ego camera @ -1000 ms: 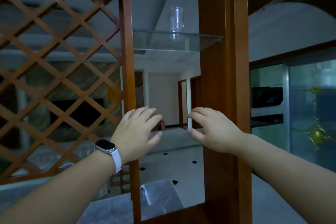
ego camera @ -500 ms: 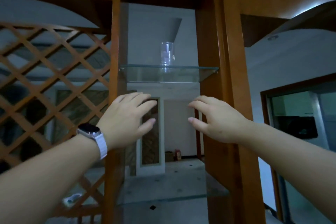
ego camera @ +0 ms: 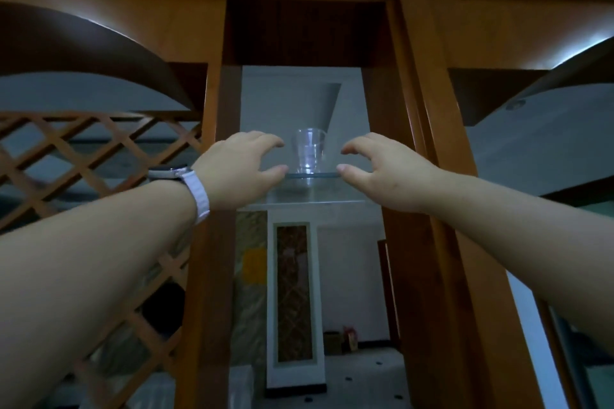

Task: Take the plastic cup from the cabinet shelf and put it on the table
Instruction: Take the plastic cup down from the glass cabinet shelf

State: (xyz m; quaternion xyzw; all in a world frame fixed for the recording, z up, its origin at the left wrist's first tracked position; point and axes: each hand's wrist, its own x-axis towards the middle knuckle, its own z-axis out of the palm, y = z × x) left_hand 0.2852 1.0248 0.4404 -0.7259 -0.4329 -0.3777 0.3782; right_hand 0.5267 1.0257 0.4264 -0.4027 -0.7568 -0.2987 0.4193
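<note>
A clear plastic cup (ego camera: 308, 151) stands upright on a glass shelf (ego camera: 312, 176) inside a tall wooden cabinet opening. My left hand (ego camera: 244, 168), with a white-strapped watch on its wrist, is raised just left of the cup, fingers curved and apart. My right hand (ego camera: 382, 169) mirrors it just right of the cup, thumb and fingers spread. Both hands are at cup height, neither touching it. The table is out of view.
Wooden posts (ego camera: 418, 149) frame the narrow opening on both sides. A wooden lattice panel (ego camera: 93, 149) fills the left. A dark wooden top board (ego camera: 305, 30) closes the opening above the shelf. Beyond the cabinet lies a dim room with a tiled floor.
Both hands have risen from below the shelf to either side of the cup. The camera has tilted up and come closer to the cabinet.
</note>
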